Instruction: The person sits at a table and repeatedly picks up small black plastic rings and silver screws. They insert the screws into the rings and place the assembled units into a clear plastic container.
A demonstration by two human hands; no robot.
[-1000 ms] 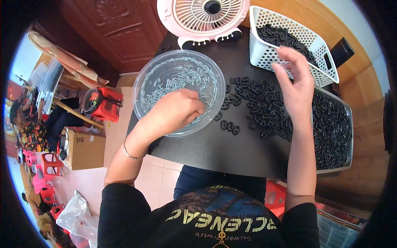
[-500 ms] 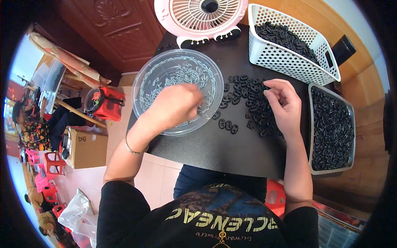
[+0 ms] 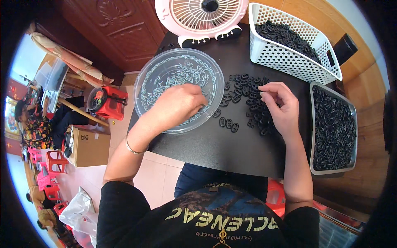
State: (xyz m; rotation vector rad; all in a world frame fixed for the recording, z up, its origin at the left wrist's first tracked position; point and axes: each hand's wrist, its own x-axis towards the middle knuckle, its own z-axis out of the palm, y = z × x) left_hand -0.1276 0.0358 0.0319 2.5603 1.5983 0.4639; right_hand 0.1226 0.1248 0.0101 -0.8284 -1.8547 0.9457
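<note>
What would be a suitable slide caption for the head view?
Left hand at a clear round tub of small pale rods, right hand at a pile of black oval pieces.

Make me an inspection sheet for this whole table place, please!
Surface: smooth black tabletop.
Things: clear round plastic tub with thin grey sticks; loose oval black pieces with holes; white perforated plastic basket and grey rectangular tray, both holding black pieces.
Clutter: round pink fan.
Hands: left hand curled over the tub; right hand half-curled by the loose pieces; grips unclear.
Cables: nothing seen.
Surroundings: carved brown wooden door, brown cardboard box, red plastic stools.
</note>
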